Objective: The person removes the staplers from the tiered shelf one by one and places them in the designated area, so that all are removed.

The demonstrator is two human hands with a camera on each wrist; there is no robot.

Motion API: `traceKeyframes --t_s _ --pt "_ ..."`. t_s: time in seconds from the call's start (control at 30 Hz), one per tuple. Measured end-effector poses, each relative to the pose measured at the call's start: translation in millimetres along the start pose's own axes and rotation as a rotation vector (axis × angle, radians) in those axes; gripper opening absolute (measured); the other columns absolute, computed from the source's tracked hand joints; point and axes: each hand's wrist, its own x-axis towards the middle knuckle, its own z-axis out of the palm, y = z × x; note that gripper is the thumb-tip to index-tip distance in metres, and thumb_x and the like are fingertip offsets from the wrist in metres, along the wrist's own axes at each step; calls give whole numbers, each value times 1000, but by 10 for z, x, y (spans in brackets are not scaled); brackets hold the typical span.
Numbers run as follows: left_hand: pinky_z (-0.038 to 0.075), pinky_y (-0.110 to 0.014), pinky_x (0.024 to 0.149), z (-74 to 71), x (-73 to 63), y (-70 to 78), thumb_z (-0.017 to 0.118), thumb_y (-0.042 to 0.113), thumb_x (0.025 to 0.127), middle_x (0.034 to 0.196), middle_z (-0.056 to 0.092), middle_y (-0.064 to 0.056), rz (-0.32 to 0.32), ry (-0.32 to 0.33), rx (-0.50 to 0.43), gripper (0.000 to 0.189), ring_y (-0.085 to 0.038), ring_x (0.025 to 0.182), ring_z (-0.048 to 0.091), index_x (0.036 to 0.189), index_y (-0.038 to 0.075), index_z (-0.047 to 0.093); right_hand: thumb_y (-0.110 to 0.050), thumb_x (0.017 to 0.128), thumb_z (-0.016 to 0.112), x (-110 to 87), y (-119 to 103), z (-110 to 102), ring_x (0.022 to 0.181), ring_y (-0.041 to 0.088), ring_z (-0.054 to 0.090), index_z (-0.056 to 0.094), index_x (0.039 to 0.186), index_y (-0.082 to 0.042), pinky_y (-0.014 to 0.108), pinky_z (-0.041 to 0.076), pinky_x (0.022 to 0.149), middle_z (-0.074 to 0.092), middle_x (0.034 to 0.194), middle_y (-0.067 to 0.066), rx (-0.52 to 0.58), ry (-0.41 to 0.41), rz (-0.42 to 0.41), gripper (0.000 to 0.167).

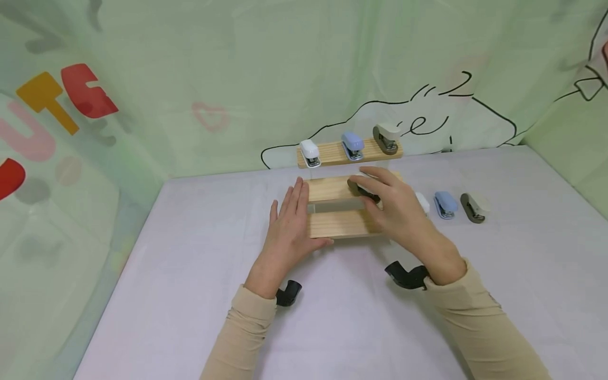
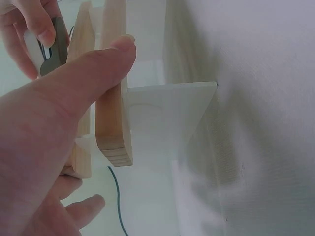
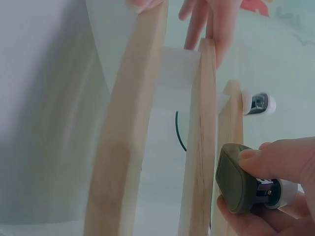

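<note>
A rack with three stepped wooden boards on translucent side panels stands on the table. My left hand [image 1: 291,229] lies along its left end, fingers straight, with the thumb against the front of the lowest board [image 1: 344,224]. A dark grey-green and whitish stapler [image 3: 235,179] is pinched between the thumb and fingers of my right hand [image 1: 401,208], close over the middle board [image 1: 328,189]. On the top board [image 1: 331,153] sit a white stapler [image 1: 310,153], a blue stapler [image 1: 352,145] and a grey-and-white stapler [image 1: 387,138].
Right of the rack on the white-covered table [image 1: 199,253] are another blue stapler [image 1: 445,203], another grey-and-white stapler [image 1: 472,208] and a white stapler [image 1: 422,202], partly hidden behind my right hand. A pale green printed curtain [image 1: 237,68] hangs behind.
</note>
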Motion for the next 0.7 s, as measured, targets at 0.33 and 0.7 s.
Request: traceKeyframes --t_s 0.33,0.7 --pt "19 -60 120 -5 2 -2 86 55 69 168 8 -7 -3 1 -5 128 -28 154 17 160 8 9 13 83 67 -11 50 -34 117 41 60 67 122 2 52 54 86 58 134 22 -6 9 -3 40" --pt "20 -60 120 1 -4 3 85 56 68 168 10 -8 0 9 10 128 -28 154 19 159 7 10 15 82 67 -13 34 -26 122 40 58 67 121 2 54 52 93 58 133 22 13 6 -18 42"
